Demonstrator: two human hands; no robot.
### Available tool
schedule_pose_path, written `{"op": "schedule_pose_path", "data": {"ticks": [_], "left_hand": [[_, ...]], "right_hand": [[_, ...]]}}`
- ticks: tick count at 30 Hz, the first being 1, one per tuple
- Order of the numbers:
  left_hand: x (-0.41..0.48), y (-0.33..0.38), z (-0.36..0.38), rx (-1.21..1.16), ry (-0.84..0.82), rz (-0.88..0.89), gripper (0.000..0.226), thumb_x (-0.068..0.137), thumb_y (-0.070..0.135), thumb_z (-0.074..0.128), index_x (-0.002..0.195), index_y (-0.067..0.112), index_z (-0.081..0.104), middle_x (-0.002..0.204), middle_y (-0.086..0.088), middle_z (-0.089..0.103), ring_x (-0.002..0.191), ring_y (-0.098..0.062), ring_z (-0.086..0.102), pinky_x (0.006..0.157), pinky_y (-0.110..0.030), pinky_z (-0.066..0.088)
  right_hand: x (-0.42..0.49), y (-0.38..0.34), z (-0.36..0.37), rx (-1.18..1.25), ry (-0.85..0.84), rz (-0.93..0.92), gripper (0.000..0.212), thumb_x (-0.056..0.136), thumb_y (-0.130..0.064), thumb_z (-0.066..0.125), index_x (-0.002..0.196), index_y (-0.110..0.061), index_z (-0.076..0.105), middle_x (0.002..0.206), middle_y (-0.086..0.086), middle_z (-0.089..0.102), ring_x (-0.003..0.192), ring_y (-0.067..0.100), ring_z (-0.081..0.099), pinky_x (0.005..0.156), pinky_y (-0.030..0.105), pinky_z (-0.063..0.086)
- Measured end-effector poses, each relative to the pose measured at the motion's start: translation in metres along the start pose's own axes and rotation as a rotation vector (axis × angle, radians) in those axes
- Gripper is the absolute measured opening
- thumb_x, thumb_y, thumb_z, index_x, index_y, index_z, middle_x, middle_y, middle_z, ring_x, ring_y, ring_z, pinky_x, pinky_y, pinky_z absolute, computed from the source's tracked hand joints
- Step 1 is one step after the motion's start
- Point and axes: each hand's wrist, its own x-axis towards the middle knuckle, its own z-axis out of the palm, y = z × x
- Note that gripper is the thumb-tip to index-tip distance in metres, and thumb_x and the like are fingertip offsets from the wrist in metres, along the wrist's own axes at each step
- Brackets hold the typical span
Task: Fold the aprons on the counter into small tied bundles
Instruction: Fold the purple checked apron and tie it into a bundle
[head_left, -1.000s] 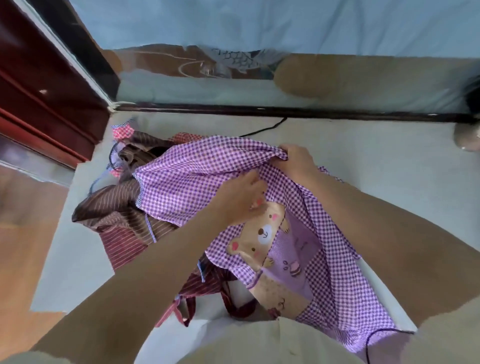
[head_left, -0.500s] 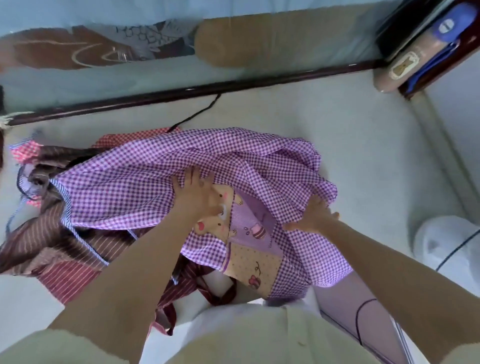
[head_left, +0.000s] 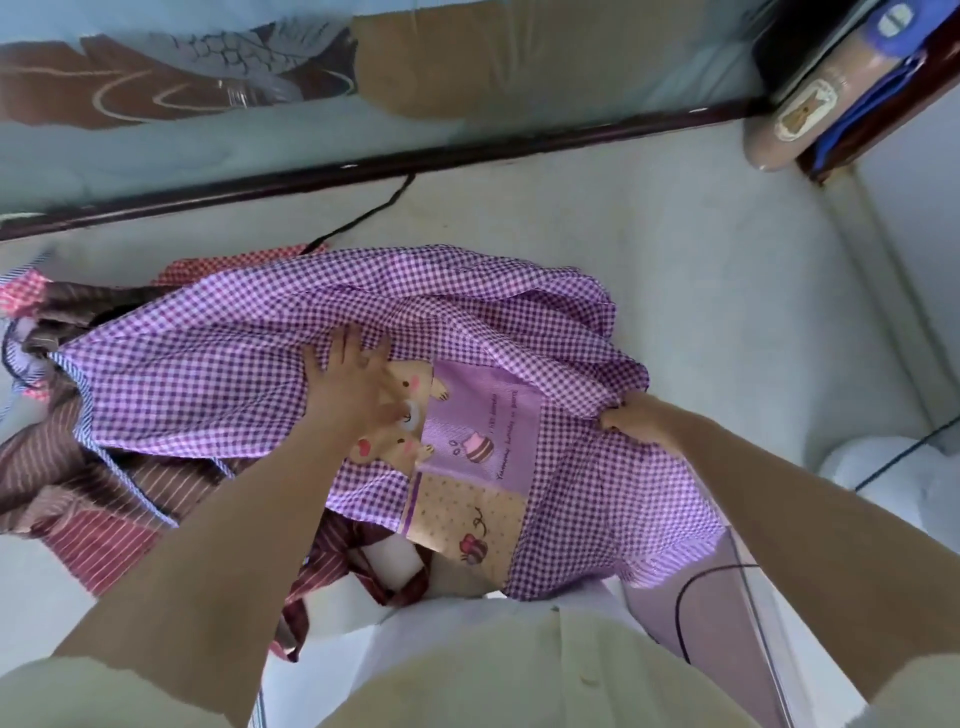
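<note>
The purple checked apron (head_left: 234, 374) lies rumpled on the surface (head_left: 675, 234). It is spread under the left hand (head_left: 353, 379), whose straight, splayed fingers press it flat beside the bear pocket, while the right hand (head_left: 636, 421) pinches its bunched edge. Left of the pressing hand it overlaps the striped aprons (head_left: 78, 467), so a pull could drag those along or tangle the ties.

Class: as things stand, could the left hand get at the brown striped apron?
Probably yes. The left hand presses flat on the purple apron, holding nothing, and the brown apron lies partly uncovered beside it, nothing in between.
</note>
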Motion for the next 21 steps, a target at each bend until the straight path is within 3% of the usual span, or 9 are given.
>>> {"op": "schedule_pose_path", "data": {"ticks": [3, 6, 9, 12, 14, 16, 19, 21], "left_hand": [[0.002, 0.004, 0.0, -0.036, 0.004, -0.071, 0.1, 0.081, 0.076, 0.042, 0.154, 0.027, -0.007, 0.162, -0.014, -0.007, 0.148, -0.033, -0.009, 0.113, -0.064, -0.003], [0.004, 0.005, 0.0, -0.075, 0.032, -0.158, 0.099, 0.082, 0.075, 0.042, 0.155, 0.023, 0.001, 0.162, -0.015, -0.003, 0.148, -0.034, -0.007, 0.114, -0.064, -0.001], [-0.002, 0.001, 0.001, -0.118, 0.092, -0.234, 0.102, 0.08, 0.073, 0.049, 0.155, 0.017, 0.007, 0.161, -0.017, 0.0, 0.148, -0.036, -0.004, 0.113, -0.064, -0.001], [-0.01, -0.005, 0.001, -0.127, 0.057, -0.309, 0.101, 0.082, 0.072, 0.047, 0.155, 0.018, 0.001, 0.161, -0.016, -0.006, 0.148, -0.035, -0.009, 0.113, -0.064, -0.004], [-0.014, -0.007, 0.0, -0.136, 0.027, -0.351, 0.094, 0.087, 0.064, 0.047, 0.155, 0.019, 0.001, 0.162, -0.015, -0.008, 0.148, -0.034, -0.01, 0.114, -0.066, -0.003], [-0.018, -0.004, -0.005, -0.137, 0.082, -0.356, 0.087, 0.09, 0.054, 0.052, 0.155, 0.014, 0.01, 0.161, -0.017, -0.002, 0.148, -0.036, -0.004, 0.114, -0.066, -0.002], [-0.02, 0.011, -0.02, -0.14, 0.311, -0.21, 0.075, 0.086, 0.041, 0.062, 0.145, 0.007, 0.032, 0.152, -0.022, 0.025, 0.139, -0.04, 0.024, 0.116, -0.06, 0.014], [-0.017, 0.031, -0.033, -0.153, 0.413, -0.025, 0.08, 0.08, 0.04, 0.07, 0.145, 0.011, 0.033, 0.15, -0.016, 0.03, 0.133, -0.035, 0.033, 0.111, -0.054, 0.029]], "right_hand": [[0.024, -0.034, -0.031, -0.083, 0.202, -0.148, 0.032, 0.095, -0.017, 0.054, 0.126, -0.008, 0.06, 0.119, 0.015, 0.063, 0.11, 0.033, 0.059, 0.088, 0.03, 0.041], [0.043, -0.081, -0.053, -0.09, 0.496, -0.335, 0.027, 0.093, -0.016, 0.058, 0.118, -0.005, 0.059, 0.111, 0.017, 0.065, 0.106, 0.032, 0.06, 0.076, 0.026, 0.035], [0.048, -0.118, -0.058, -0.165, 0.596, -0.549, 0.028, 0.092, -0.015, 0.055, 0.119, -0.007, 0.058, 0.11, 0.016, 0.067, 0.1, 0.032, 0.062, 0.081, 0.035, 0.047], [0.057, -0.127, -0.053, -0.35, 0.445, -0.527, 0.037, 0.093, -0.024, 0.056, 0.127, -0.008, 0.058, 0.123, 0.017, 0.063, 0.111, 0.034, 0.06, 0.093, 0.038, 0.048], [0.058, -0.116, -0.052, -0.496, 0.27, -0.436, 0.04, 0.093, -0.032, 0.058, 0.124, -0.006, 0.059, 0.122, 0.017, 0.063, 0.11, 0.034, 0.06, 0.093, 0.037, 0.048], [0.056, -0.102, -0.054, -0.485, 0.198, -0.425, 0.038, 0.092, -0.032, 0.059, 0.12, -0.006, 0.061, 0.12, 0.015, 0.064, 0.104, 0.031, 0.061, 0.091, 0.037, 0.05], [0.049, -0.091, -0.056, -0.331, 0.139, -0.404, 0.044, 0.091, -0.032, 0.061, 0.128, -0.009, 0.059, 0.124, 0.012, 0.062, 0.105, 0.03, 0.062, 0.093, 0.038, 0.05], [0.036, -0.089, -0.059, -0.269, -0.019, -0.319, 0.054, 0.082, -0.043, 0.067, 0.127, -0.014, 0.061, 0.121, 0.01, 0.065, 0.102, 0.028, 0.065, 0.095, 0.039, 0.051]]}}
